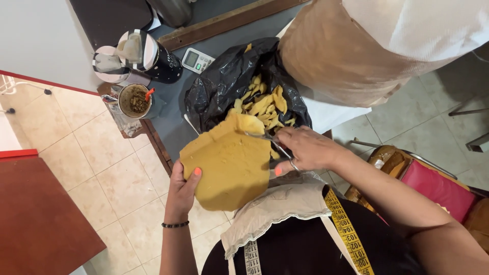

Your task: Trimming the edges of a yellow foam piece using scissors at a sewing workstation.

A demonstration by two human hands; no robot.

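My left hand grips the lower left edge of a thick yellow foam piece and holds it over the table's edge. My right hand holds metal scissors, whose blades are cutting into the foam's upper right edge. Just beyond the foam, an open black plastic bag holds several yellow foam offcuts. A yellow measuring tape hangs around my neck over a beige cloth.
A dark grey table carries a small white calculator, two striped cups and a jar with a red straw. A big beige fabric bundle lies at the right. A red cushioned seat and tiled floor are nearby.
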